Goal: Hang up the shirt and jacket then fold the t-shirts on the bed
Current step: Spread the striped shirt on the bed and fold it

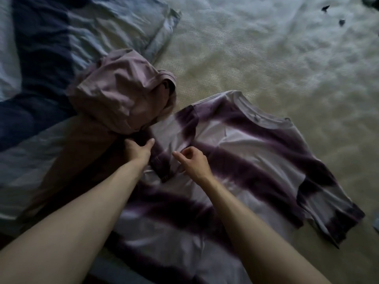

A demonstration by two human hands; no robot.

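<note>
My left hand (137, 149) grips the dark folded sleeve of the purple tie-dye t-shirt (246, 160), with the thumb apart from the curled fingers. My right hand (192, 161) hovers just beside it over the chest of the same shirt, its fingers loosely curled and holding nothing. This t-shirt lies spread flat on the bed (266, 58), collar away from me. A crumpled mauve t-shirt (121, 99) sits in a heap near my left hand, touching the tie-dye one. A blue striped pillow (71, 33) lies behind it.
</note>
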